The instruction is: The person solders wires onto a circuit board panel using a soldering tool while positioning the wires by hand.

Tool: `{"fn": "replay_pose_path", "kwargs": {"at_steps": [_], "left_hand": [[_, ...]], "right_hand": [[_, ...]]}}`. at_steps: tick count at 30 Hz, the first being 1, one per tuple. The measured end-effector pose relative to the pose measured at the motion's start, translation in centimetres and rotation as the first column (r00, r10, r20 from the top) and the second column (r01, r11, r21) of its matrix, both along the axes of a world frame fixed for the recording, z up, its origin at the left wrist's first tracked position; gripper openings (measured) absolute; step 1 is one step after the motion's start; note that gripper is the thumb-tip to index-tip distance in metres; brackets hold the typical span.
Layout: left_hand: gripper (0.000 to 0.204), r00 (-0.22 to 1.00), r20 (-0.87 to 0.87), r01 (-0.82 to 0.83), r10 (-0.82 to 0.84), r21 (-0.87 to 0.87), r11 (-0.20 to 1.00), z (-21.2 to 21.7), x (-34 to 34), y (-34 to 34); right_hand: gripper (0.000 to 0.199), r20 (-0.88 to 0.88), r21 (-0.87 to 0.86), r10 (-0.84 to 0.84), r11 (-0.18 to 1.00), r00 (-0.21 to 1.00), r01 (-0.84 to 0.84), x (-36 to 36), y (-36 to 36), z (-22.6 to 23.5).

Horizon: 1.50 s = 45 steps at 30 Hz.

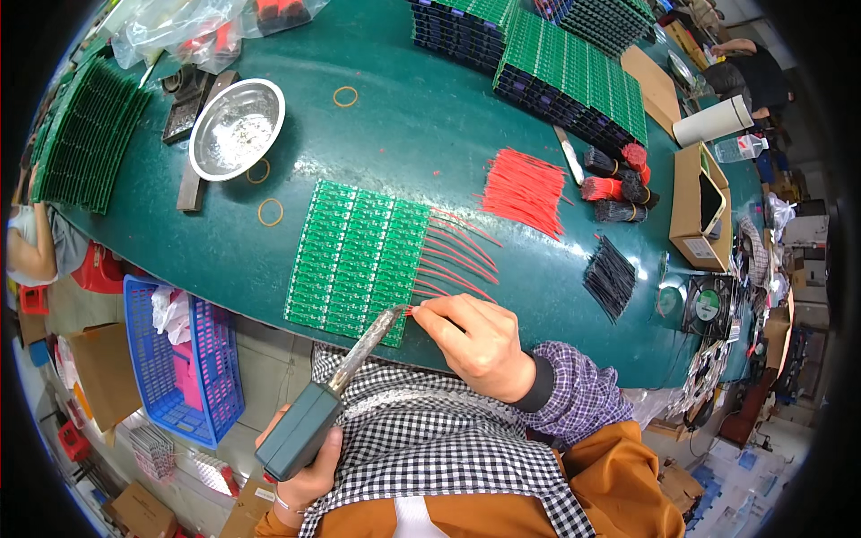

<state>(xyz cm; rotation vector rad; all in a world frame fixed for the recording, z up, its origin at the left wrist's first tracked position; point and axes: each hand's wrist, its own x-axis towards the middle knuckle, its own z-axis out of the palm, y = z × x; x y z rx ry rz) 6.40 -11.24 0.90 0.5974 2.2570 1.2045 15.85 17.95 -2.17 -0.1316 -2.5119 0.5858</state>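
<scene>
A panel of green circuit boards (357, 255) lies flat on the green table in front of me. Several red wires (462, 258) stick out from its right edge. My left hand (318, 471) is closed around the dark grey-green body of a soldering iron (307, 429), whose silvery barrel slants up to the panel's lower right corner. Beside that tip, the thumb and forefinger of my right hand (480, 345) pinch a red wire (410, 311) against the board edge. Most of this wire is hidden by my fingers.
Loose red wires (523, 193) and black wires (610, 278) lie to the right, near wire bundles (619, 212). Board stacks (569, 76) stand behind. A metal bowl (237, 130) and rubber bands (270, 212) are at left, a cardboard box (695, 211) and fan (708, 305) at right.
</scene>
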Motion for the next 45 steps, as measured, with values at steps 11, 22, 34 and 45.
{"fn": "replay_pose_path", "kwargs": {"at_steps": [11, 22, 34, 45], "left_hand": [[0.026, 1.0, -0.004, -0.031, 0.031, -0.028, 0.999, -0.4, 0.4, -0.7], [0.026, 0.998, -0.043, -0.047, 0.047, 0.004, 0.999, -0.7, 0.9, -1.2], [0.029, 0.999, 0.015, -0.045, 0.045, 0.011, 0.999, -0.4, 0.5, -0.9], [0.028, 0.995, -0.101, 0.026, -0.023, 0.021, 0.999, -0.1, 0.3, 0.1]], "right_hand": [[0.029, -0.005, 0.007, -0.008, 1.0, 1.0, 0.008, -0.1, -0.1, -0.1], [0.028, -0.008, 0.015, -0.01, 1.0, 1.0, 0.011, -0.1, -0.1, 0.0], [0.026, -0.027, 0.036, 0.015, 0.999, 1.0, -0.014, 0.2, -0.5, 0.5], [0.028, -0.027, 0.033, 0.012, 0.999, 1.0, -0.011, 0.3, -0.6, 0.2]]}}
